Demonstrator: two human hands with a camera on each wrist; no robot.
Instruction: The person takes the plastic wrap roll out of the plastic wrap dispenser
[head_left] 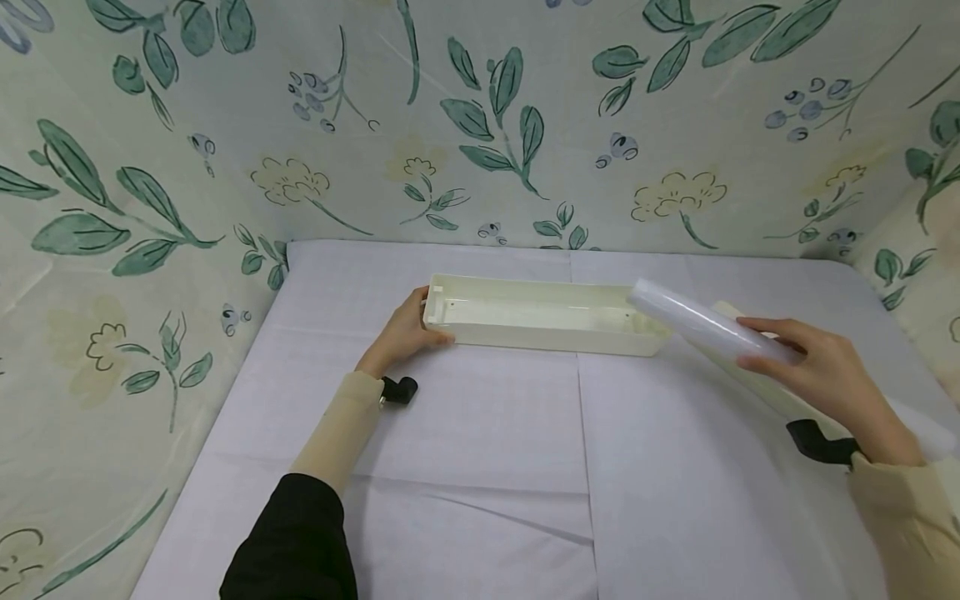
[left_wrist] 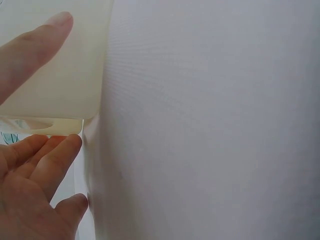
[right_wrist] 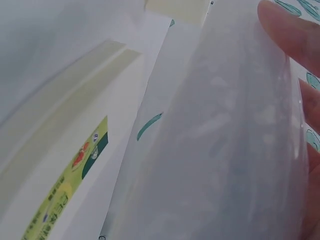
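A long cream plastic box point(head_left: 555, 337) with an open top lies across the table, its hollow inside showing. My left hand point(head_left: 405, 329) holds its left end; in the left wrist view the thumb point(left_wrist: 45, 42) lies along one wall and the fingertips touch an edge. My right hand point(head_left: 832, 375) grips a clear, shiny roll of plastic film point(head_left: 705, 318) near its right end. The roll slants, its far end overlapping the box's right end in the head view. Below it lies a long cream cover point(head_left: 768, 390), whose colourful label point(right_wrist: 65, 187) shows in the right wrist view.
A white cloth point(head_left: 465, 433) with fold creases covers the table. Behind and at the sides hangs a curtain point(head_left: 360, 150) printed with leaves and berries. Each wrist wears a small black mount point(head_left: 401, 390).
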